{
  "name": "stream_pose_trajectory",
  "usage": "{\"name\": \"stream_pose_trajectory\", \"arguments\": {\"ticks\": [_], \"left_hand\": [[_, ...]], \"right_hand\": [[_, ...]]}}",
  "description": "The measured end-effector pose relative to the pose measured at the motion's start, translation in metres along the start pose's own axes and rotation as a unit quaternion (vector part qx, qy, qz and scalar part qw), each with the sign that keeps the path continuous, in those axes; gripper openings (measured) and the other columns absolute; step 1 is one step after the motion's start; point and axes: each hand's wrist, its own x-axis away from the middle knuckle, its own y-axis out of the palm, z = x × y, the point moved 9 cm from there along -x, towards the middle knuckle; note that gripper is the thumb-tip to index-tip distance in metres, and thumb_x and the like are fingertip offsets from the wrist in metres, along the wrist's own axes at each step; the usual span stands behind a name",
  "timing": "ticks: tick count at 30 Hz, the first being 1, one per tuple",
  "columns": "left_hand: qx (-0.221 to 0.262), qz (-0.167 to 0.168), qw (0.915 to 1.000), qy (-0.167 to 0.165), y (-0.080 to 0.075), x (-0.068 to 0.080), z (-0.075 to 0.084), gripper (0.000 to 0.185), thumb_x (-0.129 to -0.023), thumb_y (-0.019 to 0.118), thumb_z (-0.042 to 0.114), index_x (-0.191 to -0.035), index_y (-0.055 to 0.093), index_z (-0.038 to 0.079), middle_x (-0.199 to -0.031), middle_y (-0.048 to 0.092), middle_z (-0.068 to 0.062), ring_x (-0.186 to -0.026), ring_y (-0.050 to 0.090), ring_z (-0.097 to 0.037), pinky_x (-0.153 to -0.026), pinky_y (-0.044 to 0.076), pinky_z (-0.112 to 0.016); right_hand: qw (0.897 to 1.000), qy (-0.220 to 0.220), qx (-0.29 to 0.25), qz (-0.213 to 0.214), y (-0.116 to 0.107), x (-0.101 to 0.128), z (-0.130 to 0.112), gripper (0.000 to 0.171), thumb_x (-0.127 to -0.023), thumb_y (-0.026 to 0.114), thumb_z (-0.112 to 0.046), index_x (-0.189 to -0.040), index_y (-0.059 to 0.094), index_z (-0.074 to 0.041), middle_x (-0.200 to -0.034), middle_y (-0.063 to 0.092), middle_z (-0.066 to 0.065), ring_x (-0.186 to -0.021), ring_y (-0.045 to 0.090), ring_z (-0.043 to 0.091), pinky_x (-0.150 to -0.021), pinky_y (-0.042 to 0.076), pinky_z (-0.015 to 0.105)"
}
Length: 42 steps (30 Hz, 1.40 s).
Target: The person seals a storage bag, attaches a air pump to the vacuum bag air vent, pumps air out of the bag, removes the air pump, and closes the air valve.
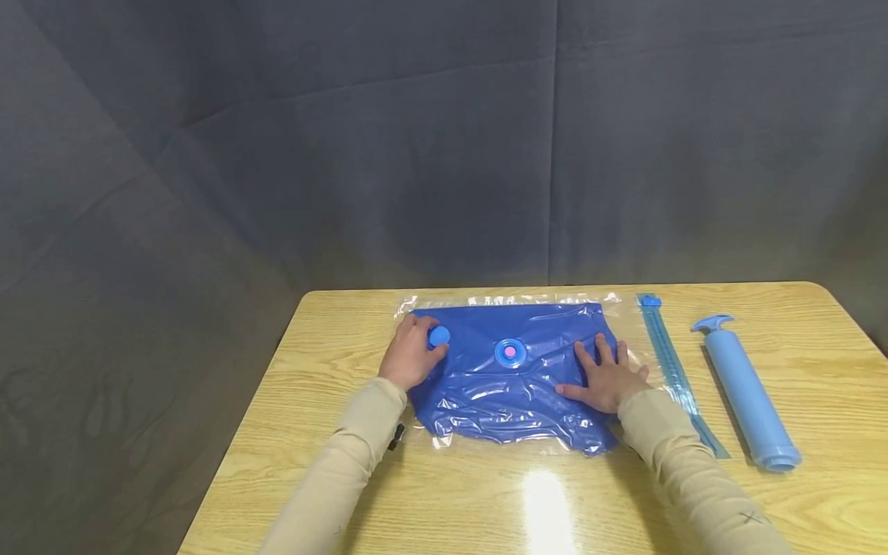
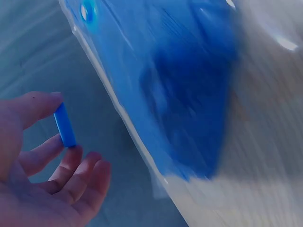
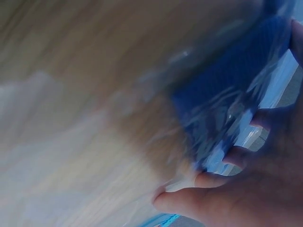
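Note:
A clear vacuum storage bag [image 1: 479, 324] with folded blue fabric inside lies flat on the wooden table. Near its middle sits a round valve [image 1: 510, 353] with a pink centre. Over the bag's left part, my left hand [image 1: 408, 354] pinches a round blue cap [image 1: 439, 336] between thumb and fingers. The left wrist view shows the cap [image 2: 65, 125] edge-on, held apart from the bag. My right hand [image 1: 610, 383] rests on the bag's right part with its fingers spread. In the right wrist view, the fingers [image 3: 180, 202] touch the plastic.
Along the bag's right edge runs a blue zip strip [image 1: 669, 354] with a slider [image 1: 650, 301] at its far end. A light-blue hand pump [image 1: 749, 393] lies to its right on the table [image 1: 333, 370]. A dark grey curtain [image 1: 430, 154] hangs behind.

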Motion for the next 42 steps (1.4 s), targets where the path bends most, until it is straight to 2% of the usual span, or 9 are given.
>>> {"name": "stream_pose_trajectory", "arguments": {"ticks": [7, 15, 21, 31, 42], "left_hand": [[0.015, -0.020, 0.9995, 0.020, 0.018, -0.003, 0.032, 0.042, -0.085, 0.072, 0.024, -0.122, 0.061, 0.006, -0.106, 0.054, -0.012, -0.101, 0.057, -0.028, -0.093, 0.050, -0.041], [0.022, -0.047, 0.9979, 0.039, 0.049, -0.004, 0.053, 0.043, -0.087, 0.070, 0.025, -0.125, 0.060, 0.008, -0.108, 0.053, -0.009, -0.098, 0.056, -0.023, -0.092, 0.050, -0.038], [0.031, -0.049, 0.9974, 0.043, 0.066, -0.005, 0.057, 0.043, -0.088, 0.070, 0.025, -0.126, 0.059, 0.009, -0.112, 0.054, -0.009, -0.099, 0.057, -0.022, -0.092, 0.051, -0.037], [0.037, -0.040, 0.9973, 0.048, 0.077, -0.005, 0.060, 0.039, -0.087, 0.071, 0.023, -0.122, 0.061, 0.008, -0.106, 0.055, -0.008, -0.099, 0.056, -0.023, -0.090, 0.051, -0.039], [0.032, -0.032, 0.9970, 0.062, 0.090, -0.005, 0.063, 0.038, -0.087, 0.071, 0.020, -0.122, 0.063, 0.008, -0.110, 0.058, -0.009, -0.105, 0.058, -0.026, -0.092, 0.052, -0.041]], "right_hand": [[1.000, 0.000, 0.006, 0.008, -0.002, 0.000, 0.001, 0.095, -0.087, 0.051, -0.067, -0.152, 0.020, -0.004, -0.155, 0.005, 0.035, -0.137, 0.002, 0.064, -0.097, 0.011, 0.085], [1.000, 0.003, 0.009, 0.011, -0.002, -0.002, 0.001, 0.094, -0.087, 0.050, -0.067, -0.152, 0.021, -0.006, -0.156, 0.005, 0.033, -0.138, 0.002, 0.063, -0.098, 0.012, 0.084], [1.000, 0.003, 0.013, 0.014, -0.003, -0.001, 0.000, 0.095, -0.086, 0.050, -0.068, -0.152, 0.022, -0.006, -0.156, 0.006, 0.033, -0.138, 0.003, 0.064, -0.097, 0.013, 0.085], [1.000, 0.004, 0.013, 0.017, -0.005, 0.003, -0.002, 0.093, -0.088, 0.051, -0.066, -0.152, 0.022, -0.006, -0.156, 0.006, 0.033, -0.138, 0.005, 0.064, -0.097, 0.014, 0.084], [1.000, 0.011, 0.014, 0.019, -0.001, 0.005, -0.004, 0.093, -0.087, 0.052, -0.067, -0.152, 0.024, -0.006, -0.156, 0.007, 0.033, -0.137, 0.006, 0.064, -0.096, 0.015, 0.085]]}}
